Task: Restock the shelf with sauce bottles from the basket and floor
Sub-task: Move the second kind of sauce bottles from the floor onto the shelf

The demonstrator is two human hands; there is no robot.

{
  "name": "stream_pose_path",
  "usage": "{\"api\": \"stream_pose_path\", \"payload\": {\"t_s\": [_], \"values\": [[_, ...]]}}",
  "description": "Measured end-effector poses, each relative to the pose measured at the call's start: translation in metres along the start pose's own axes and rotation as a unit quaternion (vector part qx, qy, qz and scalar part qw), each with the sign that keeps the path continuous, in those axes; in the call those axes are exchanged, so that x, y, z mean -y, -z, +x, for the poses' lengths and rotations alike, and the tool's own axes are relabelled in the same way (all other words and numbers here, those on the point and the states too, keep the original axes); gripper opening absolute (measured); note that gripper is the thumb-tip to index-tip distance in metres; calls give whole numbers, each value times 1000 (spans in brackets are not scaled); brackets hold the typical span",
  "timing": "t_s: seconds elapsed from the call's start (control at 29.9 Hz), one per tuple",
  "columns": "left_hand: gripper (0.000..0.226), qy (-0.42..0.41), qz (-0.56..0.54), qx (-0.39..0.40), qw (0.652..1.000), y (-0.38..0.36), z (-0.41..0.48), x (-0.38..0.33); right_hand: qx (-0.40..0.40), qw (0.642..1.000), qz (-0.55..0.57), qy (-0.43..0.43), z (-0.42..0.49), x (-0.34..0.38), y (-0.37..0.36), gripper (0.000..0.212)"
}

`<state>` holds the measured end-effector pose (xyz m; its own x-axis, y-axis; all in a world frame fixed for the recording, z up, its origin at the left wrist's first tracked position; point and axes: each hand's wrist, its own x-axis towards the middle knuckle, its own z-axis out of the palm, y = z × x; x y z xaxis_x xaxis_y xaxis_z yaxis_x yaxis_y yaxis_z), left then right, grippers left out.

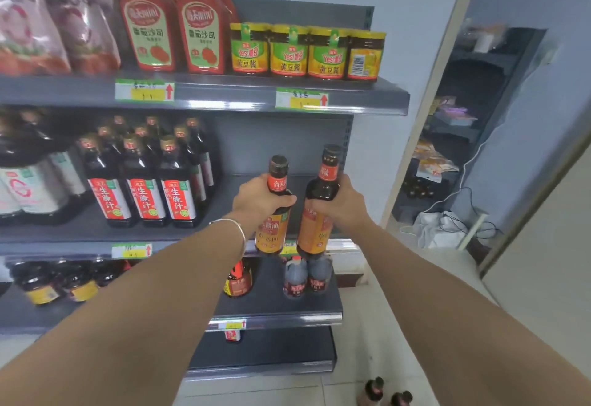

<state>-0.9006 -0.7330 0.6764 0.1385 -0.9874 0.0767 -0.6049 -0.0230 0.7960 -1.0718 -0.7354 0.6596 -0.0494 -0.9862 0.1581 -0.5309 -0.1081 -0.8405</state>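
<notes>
Both arms are up at the middle shelf (pixel 96 229), and each hand carries a soy sauce bottle. The left hand (pixel 256 197), a silver bangle (pixel 235 229) on its wrist, has its fingers wrapped tight around the shoulder of the left bottle (pixel 276 210); the right hand (pixel 343 200) closes its fingers the same way around the right bottle (pixel 319 207). The two bottles stand upright, just beside each other with a narrow gap between, their bases level with the shelf's front edge and hanging in front of it. Behind them there's a bare stretch of dark shelf board running to the right-hand upright, plenty of open room. To the left, well apart from the hands, a block of red-labelled sauce bottles (pixel 144 188) fills the shelf in rows. Above, the top shelf's lip overhangs, lined with yellow soybean paste jars (pixel 289 50) and red ketchup bottles (pixel 174 21). Below sit two small dark jugs (pixel 307 276) near the edge. Down on the pale floor (pixel 351 357), two more bottle tops (pixel 388 393) peek in at the bottom edge
</notes>
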Motion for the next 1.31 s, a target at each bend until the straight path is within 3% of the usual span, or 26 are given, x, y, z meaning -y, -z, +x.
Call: {"api": "stream_pose_path", "payload": {"t_s": [0.2, 0.47, 0.6, 0.84, 1.0, 1.17, 1.31], "values": [[31, 22, -14, -46, 999, 7, 89, 30, -2, 1000, 12, 6, 88, 3, -58, 54], [36, 76, 0, -74, 994, -8, 167, 61, 55, 998, -19, 7, 182, -11, -114, 52], [28, 80, 16, -99, 992, -6, 196, 66, 69, 997, -23, 17, 212, -17, -133, 55], [45, 87, 40, -101, 990, -11, 211, 77, 91, 996, -6, 27, 232, -27, -147, 60], [62, 82, -28, -101, 991, -23, 211, 85, 138, 986, 94, 24, 231, -49, -149, 80], [91, 51, -105, -110, 987, -37, 201, 104, 172, 984, 31, -31, 224, -75, -168, 77], [80, 97, -142, -106, 979, -50, 199, 117, 128, 991, 35, -34, 219, -85, -181, 75]]}}
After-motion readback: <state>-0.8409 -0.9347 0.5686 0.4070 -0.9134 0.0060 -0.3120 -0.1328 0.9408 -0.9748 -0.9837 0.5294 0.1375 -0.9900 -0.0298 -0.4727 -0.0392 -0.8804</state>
